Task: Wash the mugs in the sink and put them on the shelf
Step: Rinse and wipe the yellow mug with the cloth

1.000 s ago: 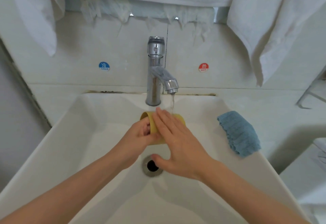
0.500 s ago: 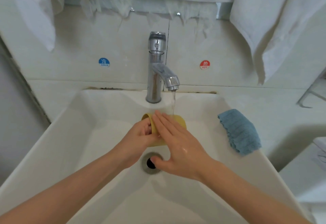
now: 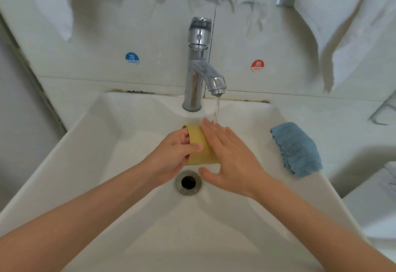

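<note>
The mug is plain yellow and lies tipped on its side, mouth toward the left and back, within the white sink, just behind the drain. The left hand grips its rim, fingers inside. The right hand lies flat on its wall, hiding its right part.

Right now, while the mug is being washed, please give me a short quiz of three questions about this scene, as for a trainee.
1. True or false: the tap is turned off.
2. Where does the blue cloth lie? A) on the floor B) on the right edge of the sink C) over the tap
3. Which hand grips the yellow mug?

Key: 1 false, water runs from it. 2 B. 3 The left hand; the right hand lies on the mug with straight fingers.
</note>
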`<control>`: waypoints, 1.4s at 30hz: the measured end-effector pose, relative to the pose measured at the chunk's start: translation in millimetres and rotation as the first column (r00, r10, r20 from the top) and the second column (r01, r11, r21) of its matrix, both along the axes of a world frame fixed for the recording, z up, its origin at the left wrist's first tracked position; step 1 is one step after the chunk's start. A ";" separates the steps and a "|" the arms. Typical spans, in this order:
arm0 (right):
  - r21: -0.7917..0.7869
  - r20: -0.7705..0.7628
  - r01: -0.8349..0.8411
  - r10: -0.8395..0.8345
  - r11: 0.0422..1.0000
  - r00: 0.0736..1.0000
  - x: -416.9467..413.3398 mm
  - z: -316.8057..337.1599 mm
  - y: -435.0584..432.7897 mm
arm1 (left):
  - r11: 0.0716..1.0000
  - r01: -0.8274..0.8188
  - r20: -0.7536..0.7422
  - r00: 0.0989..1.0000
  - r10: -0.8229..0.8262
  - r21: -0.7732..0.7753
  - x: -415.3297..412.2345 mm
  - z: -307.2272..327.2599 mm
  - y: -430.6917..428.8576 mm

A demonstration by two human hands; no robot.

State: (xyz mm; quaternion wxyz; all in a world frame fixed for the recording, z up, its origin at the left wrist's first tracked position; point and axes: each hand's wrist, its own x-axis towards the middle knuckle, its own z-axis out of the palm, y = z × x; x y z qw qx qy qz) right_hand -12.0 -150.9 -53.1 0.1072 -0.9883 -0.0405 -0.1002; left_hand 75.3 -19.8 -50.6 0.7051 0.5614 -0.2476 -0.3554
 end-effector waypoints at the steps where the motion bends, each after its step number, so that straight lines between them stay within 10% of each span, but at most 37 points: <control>1: 0.029 0.007 -0.046 0.046 0.999 0.999 0.9 -1.4 5.4 | 1.000 0.007 -0.005 1.000 -0.007 -0.007 0.1 0.7 0.6; 7: -0.080 -0.069 0.040 -0.046 0.996 0.997 3.3 3.1 -28.8 | 0.999 -0.033 -0.157 0.987 0.036 0.022 6.3 6.7 6.1; 12: 0.157 -0.113 0.026 -0.008 0.987 0.994 3.7 4.5 -37.4 | 0.999 -0.034 -0.234 0.971 0.041 0.032 4.7 9.2 5.8; 17: 0.397 -0.181 0.097 -0.026 0.912 0.983 2.6 9.4 -54.4 | 0.969 0.125 0.236 0.956 -0.175 0.213 3.9 9.0 11.6; 21: 0.456 -0.230 0.098 0.010 0.885 0.973 0.3 11.7 -59.0 | 0.957 0.105 0.331 0.923 -0.194 0.269 0.8 7.5 11.2; 28: -0.066 0.024 0.087 -0.085 0.994 0.996 -0.7 8.9 -19.9 | 0.976 0.011 0.360 0.928 -0.091 0.217 -3.3 6.5 5.8; 42: -0.028 -0.052 0.136 -0.138 0.990 0.989 3.8 9.4 -15.1 | 0.976 0.000 0.371 0.925 -0.083 0.219 -0.2 3.3 4.6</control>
